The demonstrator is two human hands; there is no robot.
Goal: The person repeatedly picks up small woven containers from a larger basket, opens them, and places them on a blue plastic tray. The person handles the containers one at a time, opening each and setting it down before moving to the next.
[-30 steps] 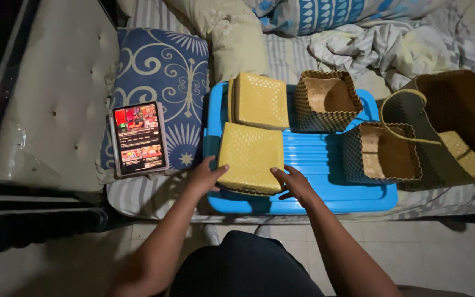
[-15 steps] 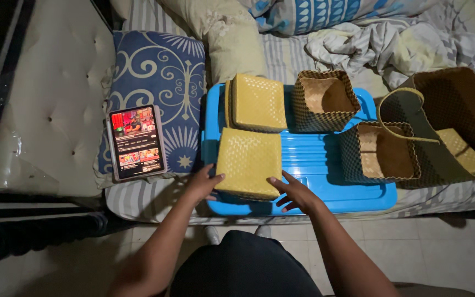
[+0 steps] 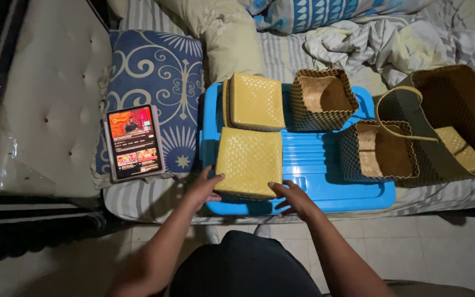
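Two yellow woven lids lay on the blue plastic board that rested across the bed. The near yellow woven lid sat at the board's front left part, and both hands were on it. The left hand touched its near left corner with the fingers spread and the thumb against the edge. The right hand lay at its near right corner, fingers loosely spread over the board's front rim; neither hand was closed around anything. The far yellow woven lid stood just behind the first, touching or nearly touching it.

Two open dark-and-tan woven boxes were there: the back woven box at the board's far side and the right woven box at its right end. One large woven bag with loop handles lay beside them, with a small yellow woven piece inside.

One tablet, an upright rectangle with a lit red and orange screen, leaned on the one blue patterned cushion to the left. One pale pillow and one blue-and-white pillow lay behind.
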